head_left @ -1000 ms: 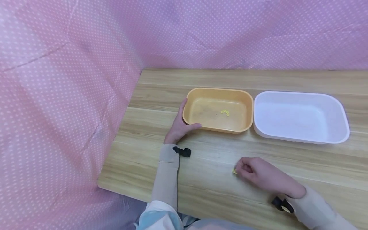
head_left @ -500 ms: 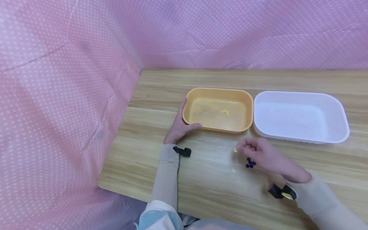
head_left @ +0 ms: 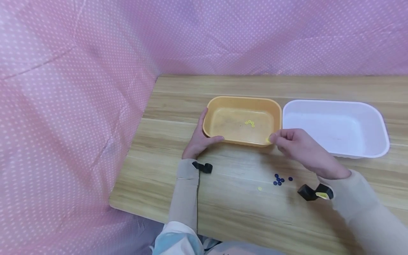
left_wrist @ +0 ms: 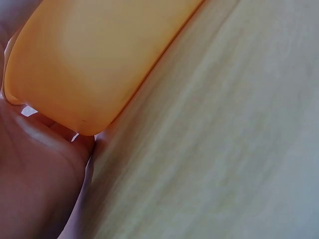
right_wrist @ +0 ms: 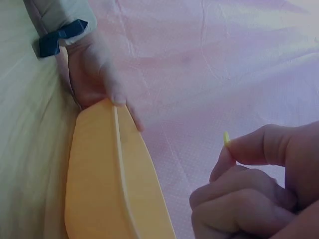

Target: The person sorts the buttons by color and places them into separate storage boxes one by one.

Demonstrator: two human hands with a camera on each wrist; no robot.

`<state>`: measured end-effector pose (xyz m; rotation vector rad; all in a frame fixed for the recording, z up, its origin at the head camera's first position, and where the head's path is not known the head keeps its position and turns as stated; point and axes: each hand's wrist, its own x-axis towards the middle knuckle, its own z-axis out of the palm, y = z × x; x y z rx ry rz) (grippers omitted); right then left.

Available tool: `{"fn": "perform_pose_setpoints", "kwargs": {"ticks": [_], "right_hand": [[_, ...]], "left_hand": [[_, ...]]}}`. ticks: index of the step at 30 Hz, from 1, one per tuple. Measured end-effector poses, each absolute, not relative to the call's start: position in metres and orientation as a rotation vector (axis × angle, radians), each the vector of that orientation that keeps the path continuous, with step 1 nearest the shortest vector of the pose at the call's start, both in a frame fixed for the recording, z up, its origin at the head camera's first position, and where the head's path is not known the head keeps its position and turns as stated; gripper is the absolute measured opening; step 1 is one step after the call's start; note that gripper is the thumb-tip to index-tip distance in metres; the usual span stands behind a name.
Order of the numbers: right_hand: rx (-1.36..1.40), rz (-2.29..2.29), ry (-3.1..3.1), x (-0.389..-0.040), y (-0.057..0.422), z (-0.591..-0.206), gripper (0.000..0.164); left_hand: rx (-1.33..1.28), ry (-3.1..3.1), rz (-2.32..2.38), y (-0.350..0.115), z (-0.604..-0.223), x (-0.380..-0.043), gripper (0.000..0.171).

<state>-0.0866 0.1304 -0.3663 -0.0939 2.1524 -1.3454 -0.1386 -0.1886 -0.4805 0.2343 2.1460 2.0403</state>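
Pale wood grain covers the bench; toward its left edge the left hand grasps the end of a rounded rectangular orange tub, thumb along the near rim. Four small yellow rings lie inside. Toward the bench's near edge sit a loose yellow ring and small round dark-blue pieces. The right hand pinches a small yellow piece by the orange tub's near right corner; rightmost stands a white tub.
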Motion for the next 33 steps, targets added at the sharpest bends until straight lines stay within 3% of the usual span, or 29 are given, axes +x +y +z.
{"fn": "perform_pose_setpoints", "kwargs": {"ticks": [12,19,26,33], "right_hand": [[-0.115,-1.452,2.072,-0.099,0.129,-0.371,0.047],[-0.116,-1.313,2.234,-0.112,0.118,-0.363,0.056],[-0.268,-1.196,2.402,-0.143,0.094,-0.376,0.03],[-0.382,-0.944,2.458,-0.167,0.075,-0.401,0.033]], "left_hand": [[0.222,2.125,2.039,-0.192,-0.462,-0.131,0.116],[0.204,2.136,2.038,-0.194,-0.463,-0.129,0.117],[0.21,2.148,2.011,-0.193,-0.462,-0.13,0.118],[0.24,2.143,1.998,-0.191,-0.46,-0.134,0.119]]}}
